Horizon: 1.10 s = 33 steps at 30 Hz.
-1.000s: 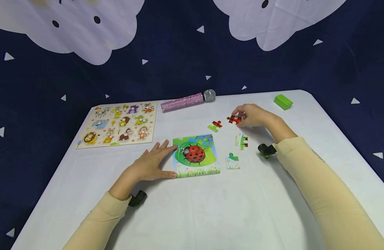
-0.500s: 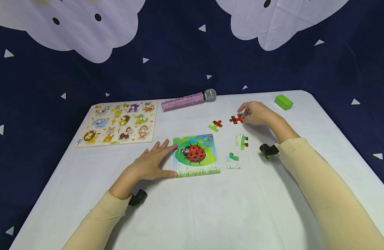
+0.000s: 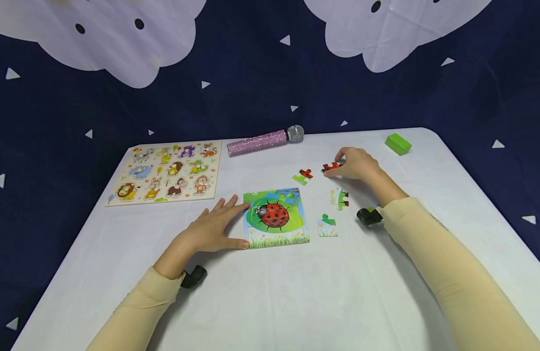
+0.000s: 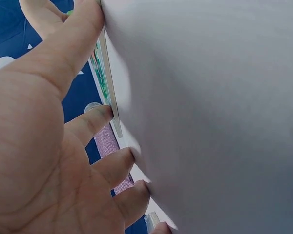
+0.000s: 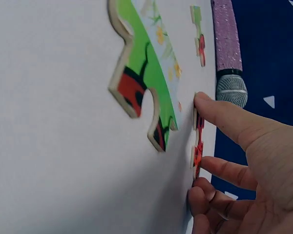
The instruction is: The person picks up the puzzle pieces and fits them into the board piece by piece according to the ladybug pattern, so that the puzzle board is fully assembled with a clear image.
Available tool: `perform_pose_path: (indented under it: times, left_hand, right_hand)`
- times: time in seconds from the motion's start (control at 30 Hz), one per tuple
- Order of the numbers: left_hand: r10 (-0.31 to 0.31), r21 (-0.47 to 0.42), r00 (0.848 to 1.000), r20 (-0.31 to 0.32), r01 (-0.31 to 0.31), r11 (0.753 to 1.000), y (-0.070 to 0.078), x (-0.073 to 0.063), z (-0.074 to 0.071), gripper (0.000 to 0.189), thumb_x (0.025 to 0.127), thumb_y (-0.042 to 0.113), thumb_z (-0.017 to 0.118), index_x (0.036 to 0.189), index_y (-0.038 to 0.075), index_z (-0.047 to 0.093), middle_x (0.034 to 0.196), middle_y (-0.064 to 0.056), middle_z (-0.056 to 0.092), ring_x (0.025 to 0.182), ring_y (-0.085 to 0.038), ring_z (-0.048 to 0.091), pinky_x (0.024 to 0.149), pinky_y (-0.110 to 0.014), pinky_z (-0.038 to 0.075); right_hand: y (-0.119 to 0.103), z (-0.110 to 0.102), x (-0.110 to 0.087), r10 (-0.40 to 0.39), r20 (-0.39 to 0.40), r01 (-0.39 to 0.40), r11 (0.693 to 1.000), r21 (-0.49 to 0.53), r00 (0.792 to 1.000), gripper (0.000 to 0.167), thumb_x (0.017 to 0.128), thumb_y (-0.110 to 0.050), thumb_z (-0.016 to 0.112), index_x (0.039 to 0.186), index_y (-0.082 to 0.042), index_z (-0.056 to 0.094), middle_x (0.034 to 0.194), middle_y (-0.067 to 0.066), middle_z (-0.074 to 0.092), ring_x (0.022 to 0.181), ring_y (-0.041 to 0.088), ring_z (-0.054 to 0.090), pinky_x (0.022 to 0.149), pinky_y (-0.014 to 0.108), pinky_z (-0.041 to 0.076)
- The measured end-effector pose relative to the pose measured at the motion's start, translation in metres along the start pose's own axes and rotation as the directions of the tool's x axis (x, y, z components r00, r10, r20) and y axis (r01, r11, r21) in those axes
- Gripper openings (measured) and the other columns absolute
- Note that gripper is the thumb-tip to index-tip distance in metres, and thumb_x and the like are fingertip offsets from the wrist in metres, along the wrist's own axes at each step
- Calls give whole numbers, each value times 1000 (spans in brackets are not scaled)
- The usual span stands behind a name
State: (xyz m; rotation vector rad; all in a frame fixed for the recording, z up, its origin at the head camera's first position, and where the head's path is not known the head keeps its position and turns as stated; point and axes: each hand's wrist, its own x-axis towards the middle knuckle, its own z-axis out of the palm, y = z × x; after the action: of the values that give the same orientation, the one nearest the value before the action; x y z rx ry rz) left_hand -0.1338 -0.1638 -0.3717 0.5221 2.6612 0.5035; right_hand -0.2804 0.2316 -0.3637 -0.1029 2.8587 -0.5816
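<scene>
A square ladybug puzzle board lies flat near the table's middle. My left hand is spread at its left side, thumb and index finger touching the edge; the left wrist view shows these straight fingers against the board's rim. Farther back to the right, my right hand pinches a red-and-black jigsaw piece. In the right wrist view that piece lies between thumb and fingertips, low on the table. Nearby are a green-and-red piece, a flowered piece and a green-knobbed corner piece.
An animal peg puzzle lies at the back left. A pink glitter microphone rests along the back edge, and a green block at the back right. Another green piece is mostly hidden behind the right wrist camera.
The right hand has shifted slightly around the red piece. Its thumb now lies at the near side and covers part of the piece. The left hand has stayed on the board.
</scene>
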Motion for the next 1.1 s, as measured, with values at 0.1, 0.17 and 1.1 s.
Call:
perform_pose_path:
  times: [0.1,0.17,1.1]
  left_hand:
    - [2,1,1000,0,-2,1000,0,0,0,101,91,55,82,172,25,29,181,-18,11,166,-50,10,127,-79,12]
    - [2,2,1000,-1,-2,1000,0,0,0,102,91,56,82,172,25,29,181,-18,11,166,-50,10,127,-79,12]
    - [-7,9,1000,2,7,1000,-3,1,2,102,90,59,81,172,28,28,181,-15,10,166,-48,9,128,-79,11]
  right_hand:
    - [-1,2,3,-14,7,14,1000,17,1000,60,90,-46,83,129,-4,65,134,23,65,114,36,56,100,56,50]
    - [-1,2,4,-42,23,41,998,38,999,57,92,-41,83,131,-3,65,133,24,65,114,36,57,102,56,49]
    - [17,-7,8,-269,103,265,963,44,958,53,85,-21,84,134,-8,70,100,10,69,82,21,58,73,32,46]
